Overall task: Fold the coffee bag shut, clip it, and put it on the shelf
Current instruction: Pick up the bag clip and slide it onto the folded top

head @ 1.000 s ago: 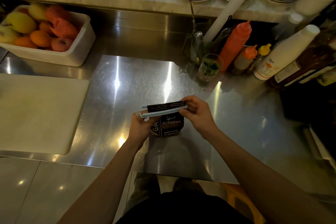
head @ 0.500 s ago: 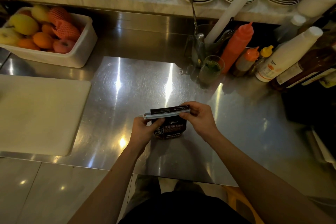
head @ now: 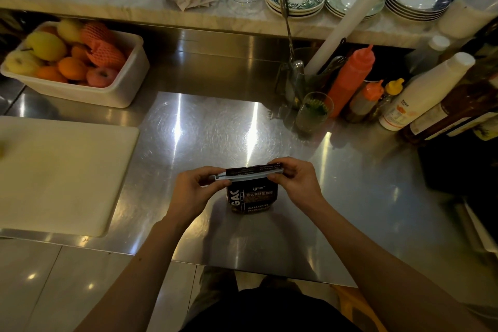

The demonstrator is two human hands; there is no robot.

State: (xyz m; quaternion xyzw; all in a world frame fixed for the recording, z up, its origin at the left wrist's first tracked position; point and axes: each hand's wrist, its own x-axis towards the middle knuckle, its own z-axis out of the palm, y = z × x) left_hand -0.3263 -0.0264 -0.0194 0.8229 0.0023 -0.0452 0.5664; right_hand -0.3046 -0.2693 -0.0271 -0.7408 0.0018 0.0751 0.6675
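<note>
Since the earlier frames the clip (head: pixel 249 176) has dropped from a slant to nearly level across the folded top of the coffee bag (head: pixel 252 197), and the bag now stands on the steel counter (head: pixel 204 132) instead of being held above it. Bag upright, front panel facing the person; the clip's long axis runs left to right, its tabbed end poking out leftward. Print on the bag reads "GAC" down the left edge (the rest is cut off by the fold of the side), then a line of Chinese characters, and "BAKED COFFEE" lower down; smaller lines are too fine to read.

Left hand (head: pixel 192 191) pinches the clip's left end between thumb and fingers; right hand (head: pixel 296 183) is closed over the right end of clip and fold. Left of the bag lies a pale cutting board (head: pixel 62 172). Beyond the bag, a glass (head: pixel 312 112) and an orange squeeze bottle (head: pixel 350 78); far left of those, a white tub (head: pixel 121 89) of fruit.
</note>
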